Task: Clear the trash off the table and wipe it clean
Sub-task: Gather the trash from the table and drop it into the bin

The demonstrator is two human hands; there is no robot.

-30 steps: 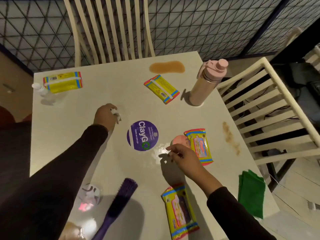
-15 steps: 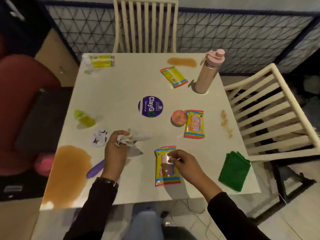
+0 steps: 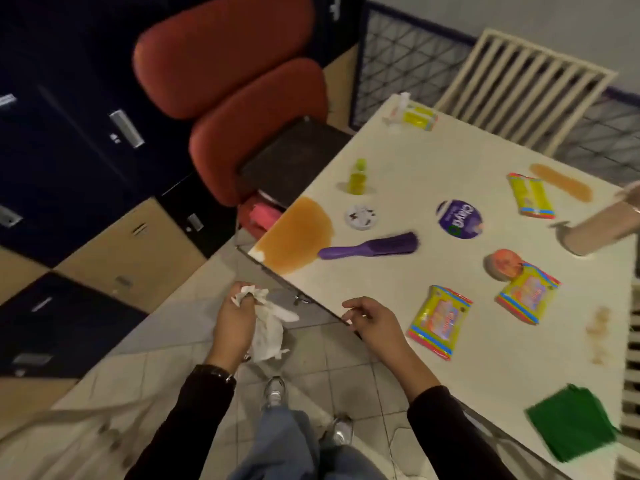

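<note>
Off the table (image 3: 398,282) edge, my left hand (image 3: 232,320) grips crumpled tissue (image 3: 268,329); my right hand (image 3: 375,323), at that edge, is nearer the wrapper (image 3: 440,322); its hold I cannot tell.

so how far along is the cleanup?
Early. Done: only the crumpled tissue looks cleared, since it is already off the table. In hand: the left hand grips that tissue. The right hand is at the table edge, and I can't tell if it holds anything. Left: four yellow packets, the orange spill, the far smear, the near stain and all the wiping. The green cloth lies unused.
</note>
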